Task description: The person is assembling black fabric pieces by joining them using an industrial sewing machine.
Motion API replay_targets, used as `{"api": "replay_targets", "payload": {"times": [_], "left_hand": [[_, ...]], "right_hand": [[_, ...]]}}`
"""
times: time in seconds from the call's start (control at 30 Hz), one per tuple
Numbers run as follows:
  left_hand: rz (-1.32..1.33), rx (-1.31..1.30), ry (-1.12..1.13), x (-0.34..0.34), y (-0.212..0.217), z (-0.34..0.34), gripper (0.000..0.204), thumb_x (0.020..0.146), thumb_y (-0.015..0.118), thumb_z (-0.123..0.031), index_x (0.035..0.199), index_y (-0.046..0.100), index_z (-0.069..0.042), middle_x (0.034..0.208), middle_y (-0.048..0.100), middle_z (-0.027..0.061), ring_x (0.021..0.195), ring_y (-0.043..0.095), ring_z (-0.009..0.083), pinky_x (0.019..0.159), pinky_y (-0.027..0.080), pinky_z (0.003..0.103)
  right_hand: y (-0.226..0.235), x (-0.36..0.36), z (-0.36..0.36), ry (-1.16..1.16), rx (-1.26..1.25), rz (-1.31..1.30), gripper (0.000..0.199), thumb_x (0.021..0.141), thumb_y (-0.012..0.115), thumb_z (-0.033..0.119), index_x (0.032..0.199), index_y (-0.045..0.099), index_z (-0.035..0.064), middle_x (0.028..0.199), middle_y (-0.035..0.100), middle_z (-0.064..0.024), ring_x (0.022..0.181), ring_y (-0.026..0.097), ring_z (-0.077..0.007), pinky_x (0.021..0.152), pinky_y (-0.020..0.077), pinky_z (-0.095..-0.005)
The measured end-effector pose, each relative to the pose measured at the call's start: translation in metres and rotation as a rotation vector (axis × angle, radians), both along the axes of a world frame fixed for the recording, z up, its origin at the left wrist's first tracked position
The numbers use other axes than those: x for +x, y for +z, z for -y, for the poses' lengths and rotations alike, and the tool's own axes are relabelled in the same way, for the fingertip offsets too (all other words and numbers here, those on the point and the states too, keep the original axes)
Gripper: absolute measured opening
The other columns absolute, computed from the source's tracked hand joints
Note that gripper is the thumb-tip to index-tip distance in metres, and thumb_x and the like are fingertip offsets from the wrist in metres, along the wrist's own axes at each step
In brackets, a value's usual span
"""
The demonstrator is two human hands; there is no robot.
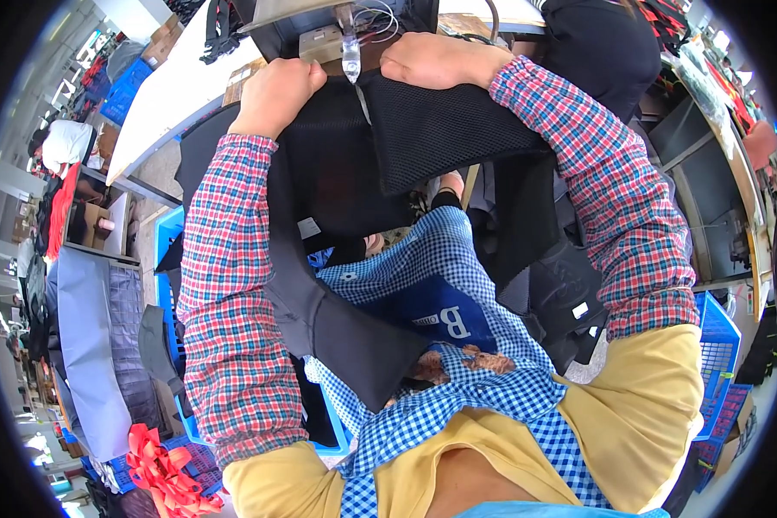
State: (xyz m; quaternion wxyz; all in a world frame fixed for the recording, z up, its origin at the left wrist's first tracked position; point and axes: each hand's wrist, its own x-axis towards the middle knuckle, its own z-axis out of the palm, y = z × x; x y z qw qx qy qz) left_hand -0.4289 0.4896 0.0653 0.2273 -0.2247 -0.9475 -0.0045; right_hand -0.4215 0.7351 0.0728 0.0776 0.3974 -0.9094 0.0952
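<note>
Both my arms, in plaid sleeve covers, reach forward to a machine. My left hand (278,97) is closed in a fist on the left part of a black fabric piece (319,147). My right hand (440,62) has its fingers curled over the top edge of a black mesh panel (445,129). Between the hands, a pointed metal machine tip (351,60) comes down at the fabric, where a pale narrow line runs below it. The fabric hangs over the machine's near edge toward my lap. My fingertips are hidden by the fists.
White tables (160,112) flank the machine. Blue plastic crates (715,354) stand at both sides of me, dark fabric pieces in the left one. A bundle of red straps (166,475) lies at lower left. A person in dark clothing (600,52) is close by at upper right.
</note>
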Motion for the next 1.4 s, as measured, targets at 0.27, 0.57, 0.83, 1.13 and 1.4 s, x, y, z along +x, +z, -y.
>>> {"api": "replay_targets", "payload": {"times": [0.27, 0.57, 0.83, 1.13, 1.4], "left_hand": [[0.038, -0.018, 0.012, -0.01, 0.001, -0.005, 0.039, 0.09, 0.047, -0.035, 0.082, 0.071, -0.006, 0.081, 0.068, 0.0183, 0.08, 0.066, 0.0374, 0.073, 0.053, 0.047], [-0.118, 0.116, 0.05, 0.013, 0.026, 0.118, 0.037, 0.092, 0.05, -0.025, 0.074, 0.066, 0.003, 0.069, 0.061, 0.024, 0.066, 0.063, 0.0386, 0.063, 0.048, 0.046], [-0.286, 0.106, 0.221, 0.192, 0.065, 0.053, 0.031, 0.09, 0.054, -0.027, 0.067, 0.056, -0.007, 0.059, 0.057, 0.0171, 0.058, 0.061, 0.0377, 0.053, 0.047, 0.047], [-0.376, 0.223, -0.323, 0.39, 0.076, 0.032, 0.017, 0.071, 0.067, -0.005, 0.087, 0.062, -0.006, 0.097, 0.061, 0.0127, 0.091, 0.058, 0.0333, 0.084, 0.046, 0.044], [0.315, 0.655, 0.627, 0.555, -0.145, 0.123, 0.024, 0.091, 0.053, -0.015, 0.071, 0.052, -0.001, 0.068, 0.058, 0.0217, 0.062, 0.058, 0.0407, 0.052, 0.044, 0.048]], "right_hand": [[-0.005, -0.014, -0.004, -0.021, 0.042, -0.017, 0.038, 0.096, 0.038, 0.027, 0.09, 0.062, -0.0016, 0.09, 0.063, -0.0234, 0.089, 0.06, -0.0405, 0.083, 0.047, -0.0476], [0.009, -0.002, -0.172, -0.337, -0.061, -0.272, 0.037, 0.097, 0.043, 0.028, 0.092, 0.06, -0.0049, 0.085, 0.063, -0.0261, 0.086, 0.06, -0.0417, 0.079, 0.0461, -0.0485], [0.034, 0.183, -0.039, -0.132, -0.337, 0.253, 0.069, 0.082, 0.074, 0.032, 0.134, 0.045, -0.0007, 0.131, 0.053, -0.0219, 0.123, 0.05, -0.031, 0.102, 0.041, -0.0387], [0.005, 0.255, 0.094, 0.457, -0.627, 0.195, 0.055, 0.073, 0.062, 0.001, 0.127, 0.051, 0.0076, 0.113, 0.062, -0.0165, 0.099, 0.061, -0.0371, 0.081, 0.0511, -0.0438], [0.021, 0.292, 0.1, 0.556, -0.62, 0.096, 0.061, 0.071, 0.058, -0.001, 0.13, 0.05, 0.0104, 0.119, 0.061, -0.0159, 0.099, 0.062, -0.036, 0.082, 0.0518, -0.043]]}}
